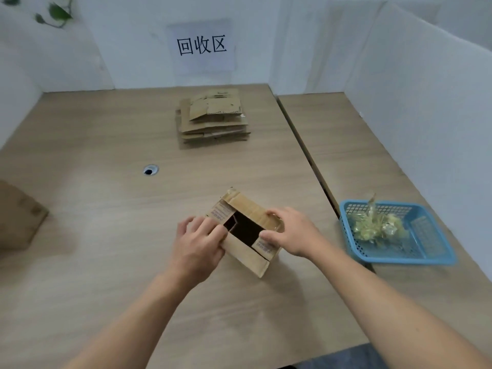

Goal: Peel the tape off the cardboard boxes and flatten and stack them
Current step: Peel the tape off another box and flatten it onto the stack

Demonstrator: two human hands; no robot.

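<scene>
A small cardboard box sits near the front middle of the wooden table, its top flaps parted over a dark opening. The left hand grips the box's left side, fingers curled on a flap; the right hand clasps the right edge, thumb on the near flap. Farther back lies a stack of flattened boxes — below a wall sign. To the right, a blue basket holds crumpled tape. Another cardboard box shows at the left edge.
</scene>
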